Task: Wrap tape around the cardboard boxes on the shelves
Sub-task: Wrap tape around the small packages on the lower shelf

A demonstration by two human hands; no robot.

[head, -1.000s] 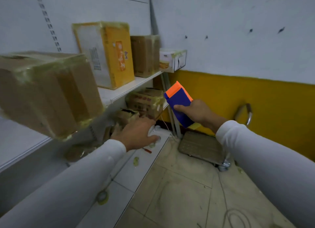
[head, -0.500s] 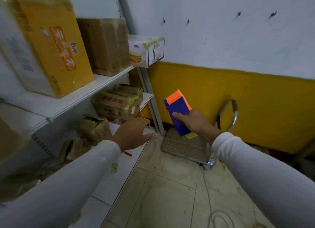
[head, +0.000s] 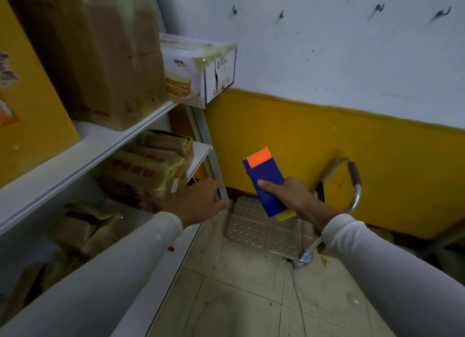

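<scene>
I have the white shelves filling my left side, and the cardboard boxes sit on them: a big brown box up top beside a yellow one, a small white box overhanging the shelf end, and a taped brown box one level down with crumpled ones below it. Past the shelf end a metal cart lies against the yellow wall. My left hand reaches out low near the shelf's corner post, fingers loosely spread, gripping nothing, just short of that taped box. My right hand grips the blue and orange tape dispenser, thumb pressed across its face, holding it up in open air, apart from every box. Risks, as I read it: I can't make out a loose tape end, so a wrap may not start cleanly; that overhanging white box could tip if bumped; and the cart sits underfoot.
</scene>
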